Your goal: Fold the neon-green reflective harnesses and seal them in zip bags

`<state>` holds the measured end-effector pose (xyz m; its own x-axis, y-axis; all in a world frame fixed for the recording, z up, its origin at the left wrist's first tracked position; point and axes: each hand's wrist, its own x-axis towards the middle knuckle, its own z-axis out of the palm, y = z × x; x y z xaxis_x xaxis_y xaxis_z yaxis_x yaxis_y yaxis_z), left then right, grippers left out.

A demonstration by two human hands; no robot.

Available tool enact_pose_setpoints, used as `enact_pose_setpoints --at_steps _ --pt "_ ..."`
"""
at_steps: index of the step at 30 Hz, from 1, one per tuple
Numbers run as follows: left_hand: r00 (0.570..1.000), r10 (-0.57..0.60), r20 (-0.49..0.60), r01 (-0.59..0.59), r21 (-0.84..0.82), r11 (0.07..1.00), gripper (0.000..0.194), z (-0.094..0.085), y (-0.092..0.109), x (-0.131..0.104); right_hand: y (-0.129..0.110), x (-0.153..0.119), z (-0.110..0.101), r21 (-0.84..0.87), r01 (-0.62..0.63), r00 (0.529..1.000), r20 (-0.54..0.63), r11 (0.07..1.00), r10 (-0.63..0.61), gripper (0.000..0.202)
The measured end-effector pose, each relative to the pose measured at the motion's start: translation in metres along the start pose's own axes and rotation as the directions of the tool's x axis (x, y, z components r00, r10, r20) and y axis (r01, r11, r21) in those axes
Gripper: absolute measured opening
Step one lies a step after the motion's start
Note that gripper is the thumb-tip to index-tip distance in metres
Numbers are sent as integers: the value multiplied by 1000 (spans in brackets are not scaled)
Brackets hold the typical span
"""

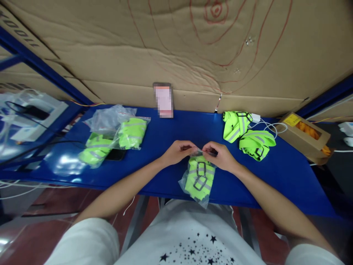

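Observation:
A clear zip bag (204,201) lies at the table's front edge with a folded neon-yellow reflective strap (200,180) inside, its dark buckles showing through the plastic. My left hand (180,151) pinches the bag's far edge, where a thin red line runs along the seal. Close beside it, my right hand (219,155) grips the same edge with thumb and fingers pressed together. To the right, two unbagged neon straps (236,125) lie rolled up. On the left are two bagged straps (132,133) and a pile of clear bags (109,117).
A phone (163,101) leans on the cardboard wall (124,70) behind the blue table (165,136). An open cardboard box (306,134) with orange contents stands at the right, near a white cable (278,127). Under the left bagged strap lies a dark flat object (116,155).

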<state>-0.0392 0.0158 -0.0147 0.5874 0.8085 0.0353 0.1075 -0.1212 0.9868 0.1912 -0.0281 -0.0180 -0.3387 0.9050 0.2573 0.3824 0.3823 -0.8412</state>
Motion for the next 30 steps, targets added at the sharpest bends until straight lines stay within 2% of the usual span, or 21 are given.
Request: enact_pose_setpoints --at_steps 10,20,24,30 --pt "1000 1 29 -1 -2 1000 32 6 -7 -2 1 0 3 -125 73 997 33 989 -70 6" --pt "999 0 43 0 0 1000 30 6 -7 -3 0 -2 2 -149 86 995 64 985 -77 6" --pt "999 4 47 -4 8 1000 32 4 -7 -3 1 -3 3 -157 81 996 42 984 -75 5" --pt "1000 -9 17 8 105 994 34 0 -6 -2 3 -1 6 -156 50 999 1 987 -50 6"
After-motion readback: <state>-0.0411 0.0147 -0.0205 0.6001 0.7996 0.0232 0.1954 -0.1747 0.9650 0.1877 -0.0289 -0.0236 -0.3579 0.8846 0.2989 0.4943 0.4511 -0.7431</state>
